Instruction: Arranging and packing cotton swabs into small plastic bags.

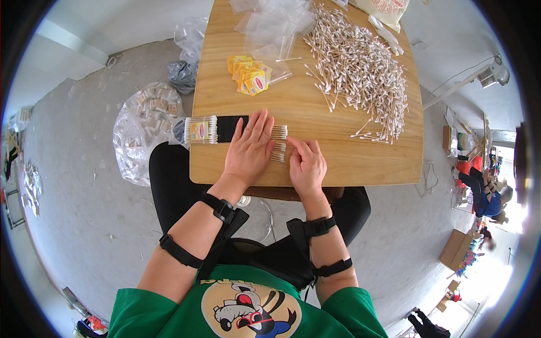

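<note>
My left hand [249, 147] lies flat with its fingers stretched out, over one end of a black strip [227, 128] and the near part of a row of cotton swabs [280, 132]. The swabs' white tips stick out to the right of it, and the rest of them is hidden. Beside those tips is my right hand [307, 164], index finger extended to the swab ends, thumb apart and the other fingers curled; nothing shows in its grasp. Left of the strip, a flat bundle of swabs [211, 130] with a yellow card [198, 131] lies at the table's left edge.
A large heap of loose swabs [360, 73] covers the back right of the wooden table [360, 163]. Yellow cards [249, 76] and clear plastic bags [270, 25] lie at the back left. On the floor to the left sits a clear sack [132, 138] of packed bundles.
</note>
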{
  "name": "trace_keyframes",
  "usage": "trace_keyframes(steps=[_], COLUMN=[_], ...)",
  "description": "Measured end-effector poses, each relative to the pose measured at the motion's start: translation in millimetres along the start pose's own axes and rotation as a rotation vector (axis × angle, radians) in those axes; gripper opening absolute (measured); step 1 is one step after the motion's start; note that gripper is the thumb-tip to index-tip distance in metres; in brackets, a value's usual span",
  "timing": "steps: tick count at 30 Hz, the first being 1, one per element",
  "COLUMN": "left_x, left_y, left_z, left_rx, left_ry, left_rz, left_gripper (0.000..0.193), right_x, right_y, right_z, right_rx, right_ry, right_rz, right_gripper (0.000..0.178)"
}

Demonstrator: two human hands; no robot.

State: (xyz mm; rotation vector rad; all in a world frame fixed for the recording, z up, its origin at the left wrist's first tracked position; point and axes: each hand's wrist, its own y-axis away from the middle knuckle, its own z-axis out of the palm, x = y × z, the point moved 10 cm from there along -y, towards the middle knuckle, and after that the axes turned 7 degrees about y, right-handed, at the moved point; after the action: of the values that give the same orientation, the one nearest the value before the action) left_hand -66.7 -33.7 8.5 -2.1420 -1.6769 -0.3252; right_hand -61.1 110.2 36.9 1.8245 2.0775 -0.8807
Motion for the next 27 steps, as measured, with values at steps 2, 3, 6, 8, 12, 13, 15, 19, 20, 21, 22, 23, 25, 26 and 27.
trace_keyframes(steps=[2, 3, 6, 8, 12, 13, 15, 19, 20, 21, 22, 23, 25, 26, 27], left_x=[-1, -1, 0, 0, 0, 0, 0, 2, 1, 1, 0, 1, 2, 2, 2], left_y=[0, 0, 0, 0, 0, 0, 1, 0, 0, 0, 0, 0, 0, 0, -1], left_z=[1, 2, 1, 0, 0, 0, 0, -1, -1, -1, -2, -2, -2, -2, -3], left_rx=[-0.004, 0.001, 0.002, -0.002, -0.005, -0.01, -0.004, -0.015, -0.015, -0.01, -0.005, -0.005, -0.016, -0.014, -0.013], left_ry=[-0.007, -0.009, -0.013, -0.014, 0.006, 0.013, 0.01, 0.01, 0.009, 0.015, 0.02, 0.021, -0.002, -0.004, 0.009], left_rz=[-0.002, 0.001, 0.004, 0.003, -0.004, -0.006, -0.004, -0.003, -0.004, -0.002, -0.001, 0.0, 0.004, 0.004, 0.0], left_gripper=[0.055, 0.055, 0.055, 0.055, 0.055, 0.055, 0.055, 0.055, 0.055, 0.055, 0.055, 0.055, 0.056, 0.056, 0.055], right_x=[1, 0, 0, -1, 2, 3, 2, 5, 5, 4, 2, 1, 2, 2, 3], right_y=[-2, -3, -2, -2, -5, -7, -9, -9, -9, -11, -13, -15, -16, -17, -19], right_z=[4, 4, 4, 5, 3, 5, 6, 8, 8, 8, 8, 8, 10, 12, 13], right_rx=[-0.037, -0.037, -0.045, -0.054, -0.039, -0.054, -0.069, -0.095, -0.1, -0.1, -0.105, -0.11, -0.12, -0.13, -0.129], right_ry=[0.025, 0.024, 0.04, 0.054, 0.04, 0.057, 0.074, 0.083, 0.061, 0.06, 0.08, 0.102, 0.111, 0.117, 0.115], right_rz=[0.012, 0.012, 0.004, -0.018, 0.032, 0.04, 0.046, 0.049, 0.052, 0.051, 0.05, 0.052, 0.039, 0.024, 0.022], right_gripper=[0.031, 0.031, 0.032, 0.033, 0.033, 0.032, 0.032, 0.032, 0.032, 0.032, 0.031, 0.03, 0.027, 0.025, 0.025])
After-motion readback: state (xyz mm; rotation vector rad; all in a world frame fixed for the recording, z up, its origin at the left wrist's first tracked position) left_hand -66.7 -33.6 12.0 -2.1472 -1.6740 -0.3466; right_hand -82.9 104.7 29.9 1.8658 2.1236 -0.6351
